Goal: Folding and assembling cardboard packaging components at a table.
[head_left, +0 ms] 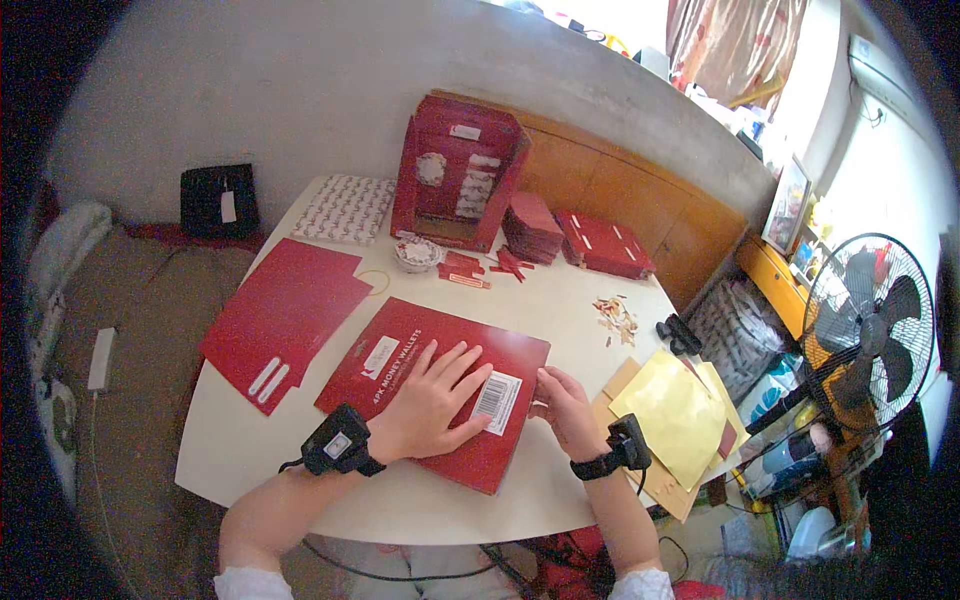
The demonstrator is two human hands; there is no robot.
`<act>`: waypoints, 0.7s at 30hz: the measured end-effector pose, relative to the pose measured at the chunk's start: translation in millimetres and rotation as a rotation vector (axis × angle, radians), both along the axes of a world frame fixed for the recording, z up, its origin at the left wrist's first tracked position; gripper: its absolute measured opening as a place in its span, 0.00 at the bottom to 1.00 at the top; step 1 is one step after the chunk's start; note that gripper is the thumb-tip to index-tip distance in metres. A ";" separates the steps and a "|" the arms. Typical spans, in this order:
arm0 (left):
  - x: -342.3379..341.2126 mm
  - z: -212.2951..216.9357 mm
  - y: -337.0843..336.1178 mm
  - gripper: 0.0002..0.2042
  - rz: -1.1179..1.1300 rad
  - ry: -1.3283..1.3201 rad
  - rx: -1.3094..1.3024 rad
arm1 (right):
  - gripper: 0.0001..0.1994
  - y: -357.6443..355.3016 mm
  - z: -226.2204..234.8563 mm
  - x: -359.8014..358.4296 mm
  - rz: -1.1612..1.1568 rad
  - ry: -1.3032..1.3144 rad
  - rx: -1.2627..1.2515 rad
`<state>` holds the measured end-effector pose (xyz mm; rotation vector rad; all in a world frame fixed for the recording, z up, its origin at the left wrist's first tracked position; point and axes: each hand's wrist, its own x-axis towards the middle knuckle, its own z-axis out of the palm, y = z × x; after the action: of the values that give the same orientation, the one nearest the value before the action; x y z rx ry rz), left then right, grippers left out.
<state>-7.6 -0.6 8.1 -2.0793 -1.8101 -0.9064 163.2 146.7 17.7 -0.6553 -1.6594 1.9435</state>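
Note:
A flat red printed cardboard piece (470, 330) lies slanted near the middle of the white table, with a white barcode label (497, 402) toward its right side. My left hand (425, 405) rests flat across it, fingers spread, its tips just left of the barcode. At the right edge of the card, my right hand (566, 410) pinches the border between thumb and fingers; some of those fingers are hidden. Both wrists wear black strapped devices. Left of the card lie other flat red cardboard sheets (285, 310), with white slots at their lower end.
An upright red box (458, 215) stands at the back, beside a roll of stickers (416, 252), red stacks (606, 245) and a sticker sheet (345, 208). Small scraps (615, 318) and yellow sheets (680, 415) lie right. A black fan (868, 330) stands beyond the table's right edge.

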 end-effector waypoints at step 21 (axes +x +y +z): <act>-4.4 22.7 81.2 0.11 -0.083 -0.005 -0.133 | 0.14 -4.2 -3.7 -5.5 0.098 -0.066 0.069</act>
<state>-12.0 80.6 30.8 -2.2492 -1.8457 -0.8330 157.7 142.5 13.9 -0.6285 -1.8215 1.9410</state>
